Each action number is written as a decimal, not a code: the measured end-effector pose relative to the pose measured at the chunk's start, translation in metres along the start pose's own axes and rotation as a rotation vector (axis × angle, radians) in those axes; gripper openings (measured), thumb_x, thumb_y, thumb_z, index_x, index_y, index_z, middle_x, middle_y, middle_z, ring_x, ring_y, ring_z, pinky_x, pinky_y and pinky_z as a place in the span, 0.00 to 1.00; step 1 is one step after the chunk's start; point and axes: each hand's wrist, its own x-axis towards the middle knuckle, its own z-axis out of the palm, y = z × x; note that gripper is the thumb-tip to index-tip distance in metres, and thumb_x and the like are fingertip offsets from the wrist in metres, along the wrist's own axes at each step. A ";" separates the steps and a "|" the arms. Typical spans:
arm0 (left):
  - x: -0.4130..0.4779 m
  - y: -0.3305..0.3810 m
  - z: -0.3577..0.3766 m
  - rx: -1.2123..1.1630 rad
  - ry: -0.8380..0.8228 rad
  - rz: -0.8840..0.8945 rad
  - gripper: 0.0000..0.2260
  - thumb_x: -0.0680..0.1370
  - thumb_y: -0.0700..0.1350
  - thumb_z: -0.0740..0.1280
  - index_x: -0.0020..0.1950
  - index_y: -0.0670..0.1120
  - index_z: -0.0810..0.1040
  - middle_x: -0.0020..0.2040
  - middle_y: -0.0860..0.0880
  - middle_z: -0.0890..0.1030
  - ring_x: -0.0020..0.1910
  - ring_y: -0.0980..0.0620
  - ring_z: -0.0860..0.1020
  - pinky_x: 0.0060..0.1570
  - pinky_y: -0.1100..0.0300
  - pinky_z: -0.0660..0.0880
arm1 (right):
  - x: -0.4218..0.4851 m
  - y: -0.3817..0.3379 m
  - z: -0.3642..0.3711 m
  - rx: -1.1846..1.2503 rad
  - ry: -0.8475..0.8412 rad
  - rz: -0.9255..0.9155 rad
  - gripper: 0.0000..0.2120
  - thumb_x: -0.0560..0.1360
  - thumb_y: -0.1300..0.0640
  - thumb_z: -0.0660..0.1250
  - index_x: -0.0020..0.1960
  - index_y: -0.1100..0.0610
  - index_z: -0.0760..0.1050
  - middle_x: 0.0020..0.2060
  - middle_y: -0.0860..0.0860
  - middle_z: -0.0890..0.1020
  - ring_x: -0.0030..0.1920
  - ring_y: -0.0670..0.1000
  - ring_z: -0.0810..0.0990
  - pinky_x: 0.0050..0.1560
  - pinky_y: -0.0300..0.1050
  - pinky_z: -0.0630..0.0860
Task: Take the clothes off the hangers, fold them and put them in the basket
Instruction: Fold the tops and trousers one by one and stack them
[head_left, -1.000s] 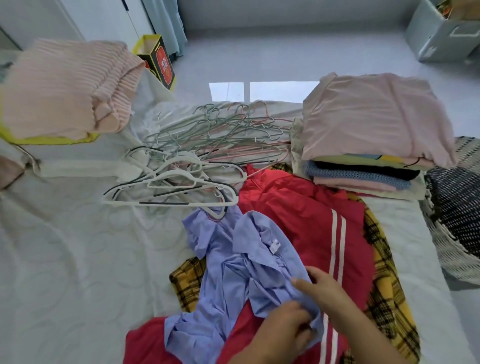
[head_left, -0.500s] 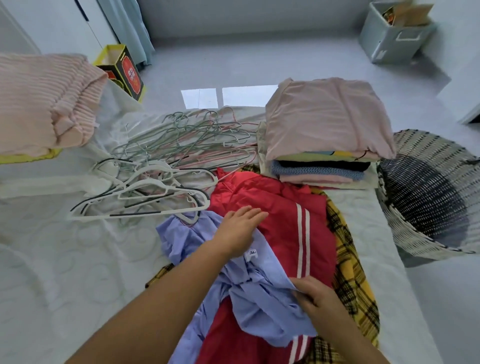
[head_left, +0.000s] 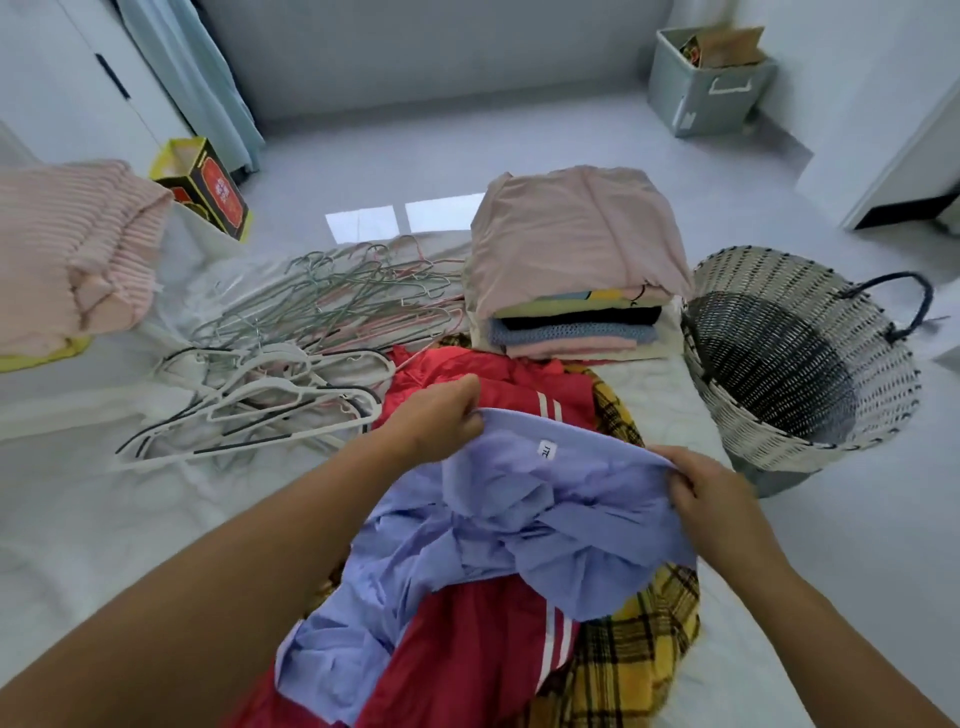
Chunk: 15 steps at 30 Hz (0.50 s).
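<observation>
Blue shirt (head_left: 524, 551), edge pinched by left hand (head_left: 435, 422) and right hand (head_left: 712, 500).

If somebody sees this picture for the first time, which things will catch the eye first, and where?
First, the left hand and right hand at the centre, each gripping the top edge of a crumpled blue shirt above a red garment with white stripes. Behind stands a stack of folded clothes, with a woven basket to its right and a heap of hangers to its left.
</observation>
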 end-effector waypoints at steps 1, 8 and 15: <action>-0.005 0.009 -0.009 -0.062 0.023 -0.001 0.09 0.77 0.41 0.61 0.38 0.48 0.63 0.40 0.42 0.75 0.39 0.43 0.74 0.37 0.52 0.65 | 0.001 -0.004 -0.012 -0.021 0.042 -0.004 0.16 0.78 0.68 0.58 0.61 0.60 0.76 0.56 0.59 0.80 0.55 0.59 0.77 0.44 0.40 0.64; -0.065 0.070 -0.086 -0.245 0.140 -0.042 0.07 0.63 0.49 0.56 0.28 0.48 0.63 0.26 0.51 0.65 0.30 0.50 0.65 0.30 0.59 0.61 | -0.033 -0.053 -0.089 -0.036 0.167 -0.097 0.13 0.78 0.66 0.59 0.57 0.61 0.79 0.49 0.59 0.82 0.48 0.60 0.78 0.42 0.45 0.67; -0.155 0.104 -0.168 -0.473 0.260 -0.114 0.09 0.70 0.45 0.62 0.32 0.45 0.66 0.27 0.47 0.70 0.26 0.51 0.70 0.26 0.63 0.64 | -0.080 -0.127 -0.154 -0.047 0.124 -0.117 0.11 0.79 0.59 0.56 0.46 0.56 0.77 0.46 0.57 0.78 0.41 0.56 0.75 0.36 0.44 0.67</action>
